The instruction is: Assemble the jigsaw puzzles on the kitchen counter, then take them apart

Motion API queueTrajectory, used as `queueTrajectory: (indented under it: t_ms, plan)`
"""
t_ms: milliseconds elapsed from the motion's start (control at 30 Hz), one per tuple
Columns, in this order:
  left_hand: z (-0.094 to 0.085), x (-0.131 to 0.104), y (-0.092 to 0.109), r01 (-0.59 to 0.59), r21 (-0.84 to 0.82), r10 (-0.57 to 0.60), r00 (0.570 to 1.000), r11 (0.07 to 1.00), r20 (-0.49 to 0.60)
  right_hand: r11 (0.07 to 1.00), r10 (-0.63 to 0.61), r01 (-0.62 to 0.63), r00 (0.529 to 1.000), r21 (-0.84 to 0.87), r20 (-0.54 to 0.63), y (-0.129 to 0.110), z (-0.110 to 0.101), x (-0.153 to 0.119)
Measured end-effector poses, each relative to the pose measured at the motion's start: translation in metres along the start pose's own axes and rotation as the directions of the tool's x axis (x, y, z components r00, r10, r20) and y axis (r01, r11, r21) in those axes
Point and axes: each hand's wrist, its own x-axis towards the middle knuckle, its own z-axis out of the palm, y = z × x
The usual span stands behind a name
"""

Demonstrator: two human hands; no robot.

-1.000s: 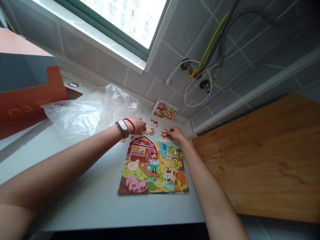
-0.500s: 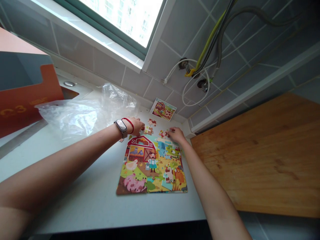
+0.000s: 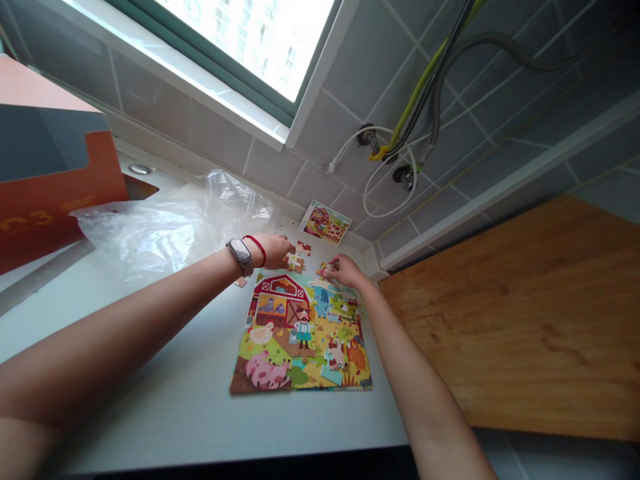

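My right hand (image 3: pixel 346 272) has its thumb and fingers closed on a small puzzle piece (image 3: pixel 323 270) with red and yellow print, just above the board. My left hand (image 3: pixel 277 252), with a watch and red cord at the wrist, reaches over another puzzle piece (image 3: pixel 297 264) in tan and green. Its visible fingers are slightly apart and seem to hold nothing. Behind it lies a reddish-brown and white puzzle piece (image 3: pixel 303 248). In front of both hands is the farm jigsaw puzzle (image 3: pixel 280 337), with a barn, farmer and animals; some pieces sit loosely on its right half.
A picture card (image 3: pixel 326 222) of the farm scene leans at the wall. Crumpled clear plastic (image 3: pixel 165 230) and an orange box (image 3: pixel 50 193) are on the left. Another piece (image 3: pixel 241 282) lies beneath my left wrist. A wooden board (image 3: pixel 525 320) stands at right; cables (image 3: pixel 415 100) hang above.
My right hand has moved slightly left and its fingers have closed on the red and yellow piece. My left hand has shifted a little right and up, over the tan and green piece.
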Motion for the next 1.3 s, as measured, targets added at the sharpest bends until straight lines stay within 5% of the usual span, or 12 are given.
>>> queueTrajectory:
  t_ms: [167,533,800,1000,1300]
  plan:
    - [-0.013,-0.002,0.002,-0.04,0.029,0.043,0.995,0.999,-0.092,0.973,-0.05,0.058,0.998,0.224,-0.039,-0.003,0.006,-0.01]
    - [-0.013,-0.004,0.015,-0.09,-0.011,0.089,0.993,0.996,-0.071,0.823,0.008,0.117,0.976,0.556,-0.217,-0.005,0.001,-0.03]
    - [-0.004,-0.006,0.042,-0.216,-0.031,0.214,0.975,0.976,-0.059,0.631,0.189,0.112,0.938,0.767,-0.292,0.01,0.005,-0.11]
    - [0.019,-0.021,0.089,-0.368,-0.03,0.369,0.929,0.929,0.035,0.545,0.369,0.051,0.882,0.837,-0.294,0.031,0.021,-0.171]
    - [0.058,-0.034,0.122,-0.61,-0.133,0.614,0.789,0.781,-0.014,0.525,0.253,0.015,0.952,0.851,-0.173,0.024,0.033,-0.187]
